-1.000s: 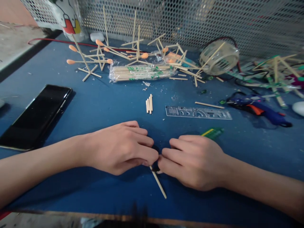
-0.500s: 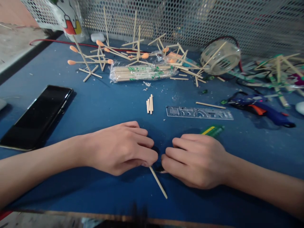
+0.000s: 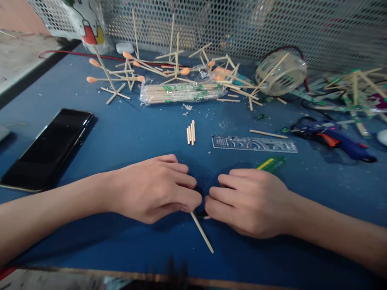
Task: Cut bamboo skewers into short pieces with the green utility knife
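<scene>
My left hand (image 3: 163, 189) is closed, pinching a thin wooden stick (image 3: 202, 233) against the blue tabletop. The stick's bare end slants toward the near edge, and its other end is hidden under my fingers. Close beside it, my right hand (image 3: 248, 203) is closed around a green and yellow utility knife (image 3: 270, 164). The knife's handle sticks out behind my knuckles, and a dark blade part shows by the fingertips at the stick. Whether the blade touches the stick I cannot tell. Several short cut sticks (image 3: 191, 133) lie in a row beyond my hands.
A clear ruler (image 3: 254, 143) and a blue glue gun (image 3: 335, 139) lie to the right, a phone (image 3: 45, 149) to the left. Further back are a plastic-wrapped stick bundle (image 3: 181, 92), glued stick pieces, a plastic jar (image 3: 281, 73) and a perforated metal panel (image 3: 211, 24).
My right hand has shifted very slightly left, toward the stick. My left hand and the stick stay in nearly the same place.
</scene>
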Demonstrator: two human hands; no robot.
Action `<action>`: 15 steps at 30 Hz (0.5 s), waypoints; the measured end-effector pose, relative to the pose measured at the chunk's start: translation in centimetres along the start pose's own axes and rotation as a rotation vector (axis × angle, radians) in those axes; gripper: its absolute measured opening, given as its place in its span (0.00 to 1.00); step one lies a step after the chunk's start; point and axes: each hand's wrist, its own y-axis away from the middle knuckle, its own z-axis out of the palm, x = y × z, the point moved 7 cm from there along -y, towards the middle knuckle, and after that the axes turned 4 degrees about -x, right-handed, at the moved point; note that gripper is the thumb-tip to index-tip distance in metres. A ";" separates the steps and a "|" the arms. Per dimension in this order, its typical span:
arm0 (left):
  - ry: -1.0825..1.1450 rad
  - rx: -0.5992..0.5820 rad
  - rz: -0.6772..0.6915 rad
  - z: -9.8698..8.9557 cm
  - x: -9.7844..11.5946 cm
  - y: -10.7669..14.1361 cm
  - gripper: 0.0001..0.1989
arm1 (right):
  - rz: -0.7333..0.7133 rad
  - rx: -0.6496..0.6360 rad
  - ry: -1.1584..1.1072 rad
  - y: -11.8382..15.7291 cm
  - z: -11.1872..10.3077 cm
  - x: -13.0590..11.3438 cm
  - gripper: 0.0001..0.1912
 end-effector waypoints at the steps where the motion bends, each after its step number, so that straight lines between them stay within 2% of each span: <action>1: -0.002 0.000 0.001 0.0 0.0 0.0 0.08 | 0.001 -0.007 -0.003 0.0 0.0 0.0 0.14; 15: -0.051 0.004 0.046 0.0 0.2 0.0 0.10 | 0.106 -0.050 0.028 0.2 -0.1 -1.0 0.09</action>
